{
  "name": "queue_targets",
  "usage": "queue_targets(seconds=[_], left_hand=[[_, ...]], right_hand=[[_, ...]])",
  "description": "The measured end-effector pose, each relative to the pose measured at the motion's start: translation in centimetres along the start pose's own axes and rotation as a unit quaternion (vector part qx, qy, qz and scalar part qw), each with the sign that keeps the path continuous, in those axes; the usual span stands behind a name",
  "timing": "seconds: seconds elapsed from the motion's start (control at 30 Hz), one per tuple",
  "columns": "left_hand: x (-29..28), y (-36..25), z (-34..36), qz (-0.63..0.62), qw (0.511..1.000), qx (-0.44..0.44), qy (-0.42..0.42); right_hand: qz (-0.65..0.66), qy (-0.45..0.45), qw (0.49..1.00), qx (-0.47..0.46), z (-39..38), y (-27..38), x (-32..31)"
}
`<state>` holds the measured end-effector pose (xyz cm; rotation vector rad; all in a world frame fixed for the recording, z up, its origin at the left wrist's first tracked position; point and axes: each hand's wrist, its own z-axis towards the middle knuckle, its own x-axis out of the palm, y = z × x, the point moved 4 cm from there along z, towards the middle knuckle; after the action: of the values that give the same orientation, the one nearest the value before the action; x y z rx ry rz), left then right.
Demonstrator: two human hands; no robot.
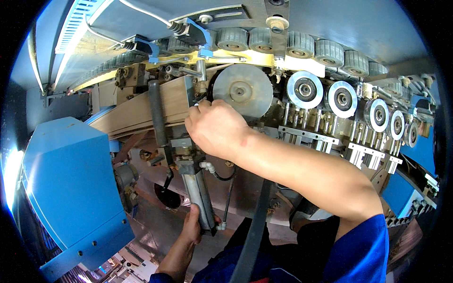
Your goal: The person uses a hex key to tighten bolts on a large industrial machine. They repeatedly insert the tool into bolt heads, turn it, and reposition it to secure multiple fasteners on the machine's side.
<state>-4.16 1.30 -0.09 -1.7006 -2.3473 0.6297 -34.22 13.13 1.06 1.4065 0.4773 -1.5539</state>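
My left hand (pixel 192 225) is wrapped round the lower end of a grey pneumatic cylinder (pixel 197 195), its thumb on the near side and fingertips showing past the far edge. A white elbow fitting (pixel 206 166) with a black hose sits on the cylinder's upper part. Above it, my right hand (pixel 214 127) is closed in a fist between the end of a brown layered board (pixel 165 107) and a large grey disc (pixel 242 91). Whatever its fingers grip is hidden beneath them. A dark upright bar (pixel 157 113) crosses the board left of this hand.
Metal-rimmed rollers (pixel 305 89) stand in a row to the right, above silver brackets (pixel 309 136). Ribbed black rollers (pixel 300 45) line the back along a yellow strip. A blue housing (pixel 71 179) fills the left. A dark bar (pixel 255 236) runs up in front of my body.
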Motion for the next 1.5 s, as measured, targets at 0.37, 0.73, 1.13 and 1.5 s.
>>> queue_targets(seconds=[0.37, 0.73, 1.13, 1.5], left_hand=[[-0.5, 0.8, 0.6, 0.019, 1.000, 0.003, 0.015], [-0.5, 0.6, 0.6, 0.013, 0.999, 0.002, 0.035], [-0.3, 0.7, 0.5, 0.015, 1.000, -0.013, -0.015], [-0.9, 1.5, 0.9, 0.030, 1.000, -0.002, -0.008]], right_hand=[[0.016, 0.002, 1.000, -0.025, -0.1, 0.0, 0.9], [0.020, 0.009, 1.000, -0.004, 0.2, -0.4, 0.8], [0.025, -0.026, 0.999, -0.002, -10.3, 0.5, -1.6], [0.184, 0.228, 0.956, -0.001, -26.2, 0.6, 2.1]])
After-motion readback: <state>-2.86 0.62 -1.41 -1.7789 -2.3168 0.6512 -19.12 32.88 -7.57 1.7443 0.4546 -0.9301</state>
